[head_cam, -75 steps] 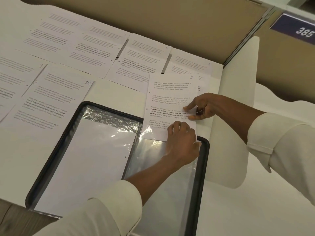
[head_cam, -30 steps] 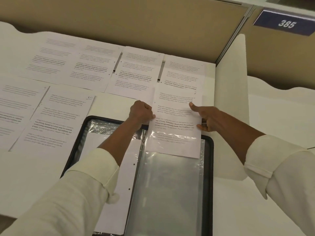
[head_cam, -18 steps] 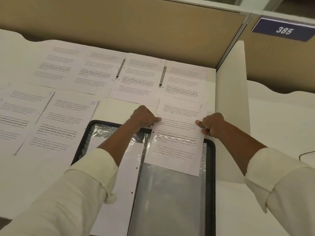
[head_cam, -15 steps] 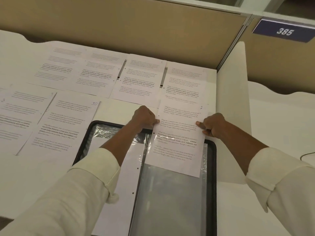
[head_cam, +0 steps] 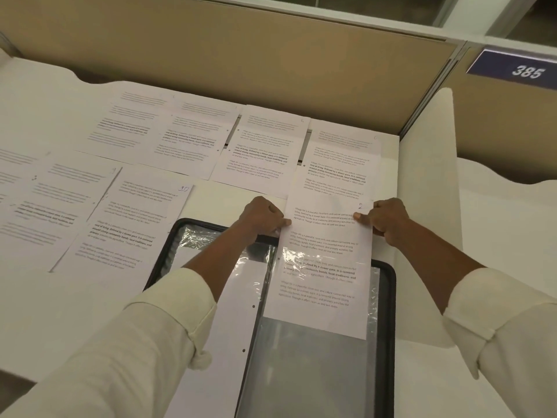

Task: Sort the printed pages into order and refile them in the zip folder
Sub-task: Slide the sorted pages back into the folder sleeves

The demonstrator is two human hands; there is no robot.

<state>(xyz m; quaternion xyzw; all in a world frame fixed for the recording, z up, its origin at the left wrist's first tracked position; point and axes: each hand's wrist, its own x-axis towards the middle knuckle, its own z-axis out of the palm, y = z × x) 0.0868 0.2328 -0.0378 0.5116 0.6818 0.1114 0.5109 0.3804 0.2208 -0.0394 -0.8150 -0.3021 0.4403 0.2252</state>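
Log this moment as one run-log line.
left hand pinches page 2 left edge | right hand pinches right edge | page lower part inside clear sleeve of open zip folder | other pages spread on desk

The folder (head_cam: 388, 312) lies open at the near edge of the desk (head_cam: 75, 306). A page (head_cam: 322, 297) sits in its right half, top jutting past the far rim, left hand (head_cam: 261, 219) at its left edge, right hand (head_cam: 388, 221) at its right. Other pages (head_cam: 259, 149) spread left and behind, before the partition (head_cam: 271, 55).
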